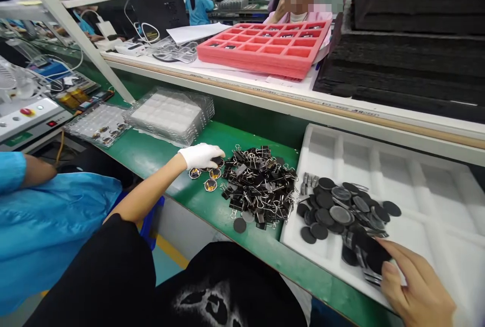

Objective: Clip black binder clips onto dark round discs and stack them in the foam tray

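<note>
My left hand (202, 156), in a white glove, reaches over the green bench with its fingers curled down on a dark round piece (217, 160) whose underside I cannot see. Next to it lie several small round parts (210, 185) with silvery rims and orange-and-black centres. A heap of black binder clips (261, 185) with wire handles spreads to the right of that glove. My right hand (419, 279), its fingers bare, grips black discs (373, 253) between thumb and fingers, above a white tray (424, 185). More black discs (324, 200), some clear-edged, are piled in that tray.
Stacked clear plastic trays (170, 114) stand at the bench's back left. Overhead, a white shelf (250, 92) carries a red foam tray (261, 54) and dark foam sheets (409, 69). A blue-clothed person (56, 236) is close on the left; another person (299, 16) sits beyond the shelf.
</note>
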### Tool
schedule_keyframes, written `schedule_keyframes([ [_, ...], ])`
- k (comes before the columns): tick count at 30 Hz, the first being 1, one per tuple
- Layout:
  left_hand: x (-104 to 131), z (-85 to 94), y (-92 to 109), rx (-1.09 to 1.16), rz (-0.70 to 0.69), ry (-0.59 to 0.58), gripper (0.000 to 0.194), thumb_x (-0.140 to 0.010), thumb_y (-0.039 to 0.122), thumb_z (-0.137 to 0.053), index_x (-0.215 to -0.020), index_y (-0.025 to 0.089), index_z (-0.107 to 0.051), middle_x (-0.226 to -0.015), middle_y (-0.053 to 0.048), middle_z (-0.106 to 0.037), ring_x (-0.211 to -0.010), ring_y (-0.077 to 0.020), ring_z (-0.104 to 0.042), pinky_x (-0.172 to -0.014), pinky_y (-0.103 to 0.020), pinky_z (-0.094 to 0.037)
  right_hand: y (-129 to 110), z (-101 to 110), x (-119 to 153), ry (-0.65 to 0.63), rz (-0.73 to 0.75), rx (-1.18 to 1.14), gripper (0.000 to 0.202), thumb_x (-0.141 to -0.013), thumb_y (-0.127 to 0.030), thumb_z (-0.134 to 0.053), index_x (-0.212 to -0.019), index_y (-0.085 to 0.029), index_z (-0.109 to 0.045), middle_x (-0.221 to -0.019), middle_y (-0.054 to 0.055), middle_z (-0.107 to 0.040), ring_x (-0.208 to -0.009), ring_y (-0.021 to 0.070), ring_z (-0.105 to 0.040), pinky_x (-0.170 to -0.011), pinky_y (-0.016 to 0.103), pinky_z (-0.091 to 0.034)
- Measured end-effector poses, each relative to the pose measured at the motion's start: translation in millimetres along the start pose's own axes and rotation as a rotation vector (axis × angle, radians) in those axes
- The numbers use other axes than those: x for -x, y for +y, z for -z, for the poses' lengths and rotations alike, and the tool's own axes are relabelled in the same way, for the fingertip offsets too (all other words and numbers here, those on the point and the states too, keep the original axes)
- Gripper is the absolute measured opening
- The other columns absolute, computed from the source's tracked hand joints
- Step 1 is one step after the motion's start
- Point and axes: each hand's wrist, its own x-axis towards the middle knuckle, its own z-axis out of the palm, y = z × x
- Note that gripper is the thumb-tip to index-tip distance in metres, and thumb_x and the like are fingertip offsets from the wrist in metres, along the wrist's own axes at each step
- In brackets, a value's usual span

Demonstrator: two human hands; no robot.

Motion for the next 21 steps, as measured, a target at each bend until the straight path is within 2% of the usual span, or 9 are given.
schedule_keyframes([
  [7, -5.5, -6.6, -3.4, -0.027, -0.026, -0.018, 0.062, -0.087, 0.043, -0.068, -0.146, 0.032, -0.054, -0.134, -0.006, -0.066, -0.102, -0.0242, -0.069, -0.081, -0.028, -0.047, 4.8, -5.8, 1.7, 0.036, -0.022, 0.022, 0.046, -0.093, -0.016, -0.056, -0.137, -0.029, -0.063, -0.102, 0.008, -0.075, -0.084, 0.0268, -0.076, -0.082, 0.038, -0.059],
  [11, -11.3, -7.4, -2.9, -0.053, -0.07, -0.04, 0.053, -0.088, 0.04, -0.067, -0.139, 0.032, -0.061, -0.123, -0.005, -0.071, -0.1, -0.0239, -0.069, -0.083, -0.029, -0.046, 6.5, 0.1, 0.4, 0.043, -0.007, 0.093, 0.04, -0.093, -0.016, -0.058, -0.131, -0.025, -0.065, -0.099, 0.011, -0.076, -0.083, 0.0273, -0.074, -0.079, 0.039, -0.057],
  [13, -13.3, -7.6, -2.3, -0.068, -0.068, -0.025, 0.05, -0.087, 0.043, -0.067, -0.136, 0.029, -0.063, -0.118, -0.007, -0.071, -0.099, -0.0246, -0.069, -0.084, -0.029, -0.046, -0.6, 5.8, -4.8, 0.052, 0.004, 0.149, 0.039, -0.092, -0.017, -0.06, -0.13, -0.023, -0.065, -0.098, 0.012, -0.076, -0.082, 0.0287, -0.072, -0.075, 0.042, -0.056],
  [15, -13.8, -8.8, -2.8, -0.079, -0.045, -0.008, 0.053, -0.086, 0.047, -0.069, -0.134, 0.026, -0.064, -0.117, -0.009, -0.069, -0.097, -0.0248, -0.069, -0.082, -0.03, -0.046, -19.6, 9.7, -15.5, 0.109, 0.01, 0.132, 0.039, -0.092, -0.019, -0.06, -0.129, -0.023, -0.066, -0.098, 0.014, -0.076, -0.084, 0.0309, -0.072, -0.075, 0.044, -0.057],
  [18, -11.1, -10.2, -7.1, -0.03, -0.014, -0.004, 0.041, -0.085, 0.048, -0.069, -0.119, 0.025, -0.07, -0.11, -0.007, -0.067, -0.091, -0.0219, -0.067, -0.078, -0.028, -0.046, -73.1, 6.1, -44.1, 0.236, -0.003, -0.104, 0.038, -0.095, -0.026, -0.052, -0.129, -0.023, -0.067, -0.103, 0.016, -0.073, -0.095, 0.0341, -0.073, -0.083, 0.052, -0.059],
  [19, -9.1, -9.5, -8.8, 0.008, -0.01, -0.008, 0.034, -0.086, 0.047, -0.069, -0.111, 0.024, -0.072, -0.106, -0.006, -0.067, -0.089, -0.0205, -0.067, -0.077, -0.027, -0.046, -95.2, 2.2, -56.6, 0.227, -0.028, -0.223, 0.038, -0.097, -0.026, -0.048, -0.131, -0.024, -0.065, -0.107, 0.016, -0.072, -0.1, 0.0342, -0.072, -0.087, 0.054, -0.059],
  [21, -2.9, -5.2, -9.6, 0.11, 0.011, 0.029, 0.026, -0.087, 0.044, -0.067, -0.098, 0.021, -0.073, -0.097, -0.004, -0.066, -0.085, -0.0179, -0.065, -0.075, -0.026, -0.046, -139.5, -8.3, -84.2, 0.151, 0.013, -0.466, 0.041, -0.096, -0.025, -0.051, -0.135, -0.026, -0.061, -0.106, 0.014, -0.071, -0.098, 0.0321, -0.071, -0.083, 0.053, -0.061],
])
